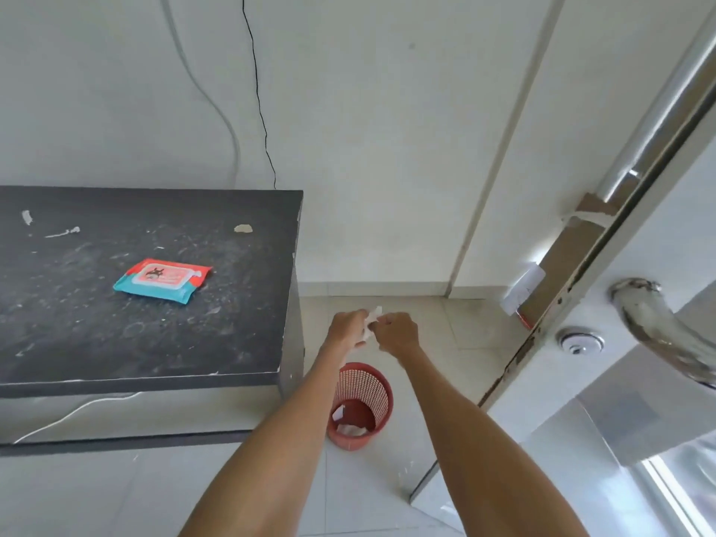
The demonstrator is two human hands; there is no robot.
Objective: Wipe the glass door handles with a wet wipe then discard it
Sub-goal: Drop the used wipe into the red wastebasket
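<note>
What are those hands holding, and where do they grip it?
A crumpled white wipe, held between both hands: the left hand holds its left side, the right hand pinches its right edge.

Door handle (651, 323) (far end off-frame)

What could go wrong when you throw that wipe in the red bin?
The wipe, held between the left hand and right hand, is high up, and the bin is small and low, so a drop from here might miss and land on the floor. The bin also looks light; a bump could tip it and spill the paper inside.
</note>
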